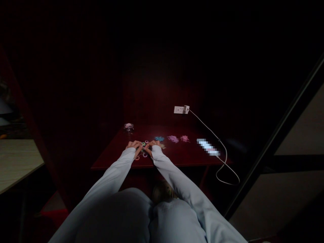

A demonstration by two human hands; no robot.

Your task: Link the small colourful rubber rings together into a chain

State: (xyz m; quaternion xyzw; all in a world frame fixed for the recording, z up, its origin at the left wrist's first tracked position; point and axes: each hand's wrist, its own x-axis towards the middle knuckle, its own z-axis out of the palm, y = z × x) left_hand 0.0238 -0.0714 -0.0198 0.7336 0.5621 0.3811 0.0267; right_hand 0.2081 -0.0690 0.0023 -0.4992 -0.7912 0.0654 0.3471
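Observation:
Both hands rest on a small dark red table (pixel 187 157). My left hand (pixel 134 145) and my right hand (pixel 154 145) are close together, fingers curled, pinching a small green ring-shaped piece (pixel 143 144) between them. Tiny pink rings (pixel 144 155) lie on the table just under the hands. The hands are small and dim in this view, so the exact grip stays unclear. Light blue sleeves cover both arms.
Small heaps of blue (pixel 159 138), purple (pixel 172 138) and pink (pixel 184 138) bits lie right of the hands. A little jar (pixel 129 127) stands at the back left. A phone (pixel 208 147) is on a white cable (pixel 222 148) from a wall socket (pixel 181 109). A pale table (pixel 15 162) stands left.

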